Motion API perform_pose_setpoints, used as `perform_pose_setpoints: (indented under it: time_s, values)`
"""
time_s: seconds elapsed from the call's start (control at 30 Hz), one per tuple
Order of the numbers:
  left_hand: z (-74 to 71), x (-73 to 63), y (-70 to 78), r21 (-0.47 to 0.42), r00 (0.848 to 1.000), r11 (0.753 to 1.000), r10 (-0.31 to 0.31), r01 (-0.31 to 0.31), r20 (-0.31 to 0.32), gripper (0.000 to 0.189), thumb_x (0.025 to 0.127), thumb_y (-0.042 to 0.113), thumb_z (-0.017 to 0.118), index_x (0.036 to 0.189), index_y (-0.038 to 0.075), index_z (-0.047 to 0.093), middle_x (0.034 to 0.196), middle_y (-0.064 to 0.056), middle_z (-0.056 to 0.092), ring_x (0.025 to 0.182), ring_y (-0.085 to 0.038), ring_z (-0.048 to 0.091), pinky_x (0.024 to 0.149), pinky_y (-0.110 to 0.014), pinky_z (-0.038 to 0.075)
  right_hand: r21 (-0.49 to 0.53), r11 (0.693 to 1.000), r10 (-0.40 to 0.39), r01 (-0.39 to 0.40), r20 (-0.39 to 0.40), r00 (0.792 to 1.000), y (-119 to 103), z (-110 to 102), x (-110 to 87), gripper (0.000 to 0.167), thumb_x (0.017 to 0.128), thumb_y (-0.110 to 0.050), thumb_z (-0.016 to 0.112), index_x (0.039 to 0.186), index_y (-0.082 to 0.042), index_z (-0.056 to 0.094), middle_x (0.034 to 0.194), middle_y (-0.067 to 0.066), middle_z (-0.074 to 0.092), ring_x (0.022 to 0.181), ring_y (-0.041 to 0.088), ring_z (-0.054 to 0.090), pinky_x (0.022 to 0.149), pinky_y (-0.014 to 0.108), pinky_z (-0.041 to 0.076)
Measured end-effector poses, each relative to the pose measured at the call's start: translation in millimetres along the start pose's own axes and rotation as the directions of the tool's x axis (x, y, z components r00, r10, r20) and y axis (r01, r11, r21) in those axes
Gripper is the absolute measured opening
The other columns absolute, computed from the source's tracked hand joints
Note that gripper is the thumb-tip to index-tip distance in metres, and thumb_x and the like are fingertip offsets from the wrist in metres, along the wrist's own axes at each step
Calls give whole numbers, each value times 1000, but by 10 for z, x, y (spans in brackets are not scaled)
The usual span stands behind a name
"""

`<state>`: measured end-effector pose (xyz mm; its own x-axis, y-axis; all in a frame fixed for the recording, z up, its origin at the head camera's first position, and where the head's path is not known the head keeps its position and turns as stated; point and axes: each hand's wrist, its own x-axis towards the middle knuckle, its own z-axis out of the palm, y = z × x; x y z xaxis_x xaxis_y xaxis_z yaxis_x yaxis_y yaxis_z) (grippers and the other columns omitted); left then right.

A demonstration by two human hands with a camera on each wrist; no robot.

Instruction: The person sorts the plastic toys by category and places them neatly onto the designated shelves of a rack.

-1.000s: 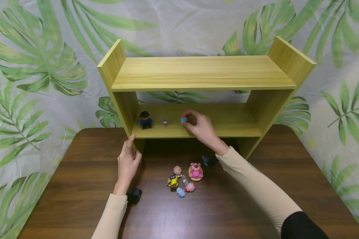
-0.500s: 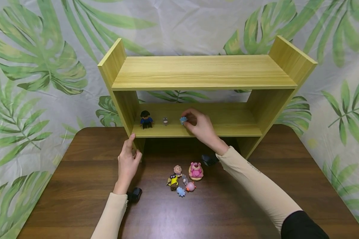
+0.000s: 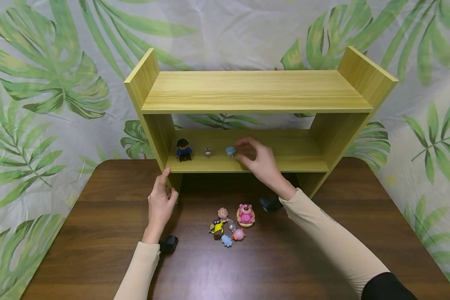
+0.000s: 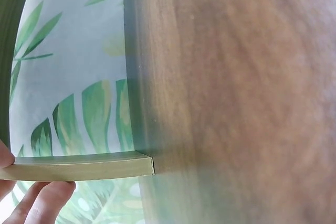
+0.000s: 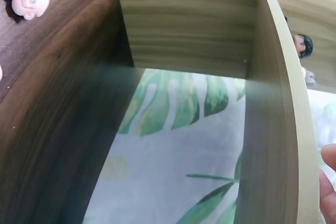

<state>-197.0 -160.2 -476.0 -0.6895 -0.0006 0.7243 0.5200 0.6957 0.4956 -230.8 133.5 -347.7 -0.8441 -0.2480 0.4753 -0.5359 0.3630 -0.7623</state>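
Note:
A small light-blue figurine [image 3: 230, 151] stands upright on the middle board of the wooden shelf [image 3: 258, 93]. Just right of it is my right hand [image 3: 260, 160], fingers and thumb parted, with nothing held. Further left on that board stand a tiny grey figurine [image 3: 208, 152] and a toy figure with black hair and a blue top [image 3: 184, 150]. My left hand [image 3: 161, 206] holds the front edge of the shelf's left side panel; in the left wrist view, fingers [image 4: 50, 198] lie on both sides of the panel [image 4: 79, 169].
On the brown table [image 3: 285, 262] before the shelf lie several toys: a pink bear [image 3: 245, 215], a yellow-and-black figure [image 3: 217, 228], a pink round toy [image 3: 238, 234], another light-blue piece [image 3: 226, 241], a grey one [image 3: 231, 226] and a pale-faced figurine [image 3: 223, 213].
My right hand has let go of the light-blue figurine and drawn away to the right. The figurine stays standing on the board. My left hand has not moved.

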Motion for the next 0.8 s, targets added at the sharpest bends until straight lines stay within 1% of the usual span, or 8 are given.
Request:
perform_pose_setpoints:
  time_s: [0.2, 0.3, 0.43, 0.53, 0.63, 0.8]
  values:
    - [3, -6, -7, 1, 1000, 1000, -2, 2, 0, 85, 81, -14, 55, 147, 32, 28, 110, -15, 52, 50, -11, 29, 46, -29, 31, 48, 999, 19, -18, -18, 1000, 0, -77, -109, 29, 85, 6, 66, 114, 3, 61, 110, 17, 64, 99, 28, 62, 84, 36, 49]
    - [6, -5, -11, 5, 1000, 1000, 4, -4, -5, 86, 80, -14, 55, 147, 32, 28, 110, -15, 53, 50, -11, 29, 46, -29, 31, 87, 996, 29, -27, -20, 999, -20, -108, -169, 28, 85, 9, 64, 113, 7, 60, 109, 22, 63, 98, 33, 62, 82, 37, 50]
    - [5, -4, -6, 4, 1000, 1000, 0, 0, -5, 86, 80, -14, 55, 148, 33, 28, 110, -15, 53, 51, -11, 30, 46, -29, 31, 132, 991, 18, -17, -6, 1000, -175, -160, -275, 26, 86, 14, 60, 111, 13, 57, 106, 29, 60, 96, 41, 60, 79, 36, 51]
    - [2, -4, 2, 1, 1000, 1000, -10, 10, 0, 86, 81, -13, 55, 148, 34, 27, 110, -15, 52, 50, -12, 30, 46, -29, 32, 132, 991, 4, -4, 2, 1000, -296, -196, -359, 24, 86, 15, 58, 110, 15, 56, 105, 31, 59, 96, 44, 59, 80, 33, 51]
    - [1, -6, 6, 2, 1000, 1000, -14, 14, 7, 85, 82, -12, 55, 148, 33, 27, 110, -15, 52, 50, -12, 30, 47, -29, 31, 118, 993, -12, 12, -4, 1000, -323, -217, -436, 22, 86, 15, 58, 108, 15, 56, 104, 29, 60, 95, 42, 59, 83, 31, 49]
    - [3, -12, 5, 2, 1000, 1000, -22, 22, 10, 85, 82, -12, 55, 148, 33, 27, 112, -15, 52, 50, -11, 29, 47, -29, 31, 115, 992, -42, 43, -18, 999, -321, -239, -524, 21, 85, 16, 59, 107, 15, 57, 102, 27, 61, 93, 41, 59, 83, 29, 48]
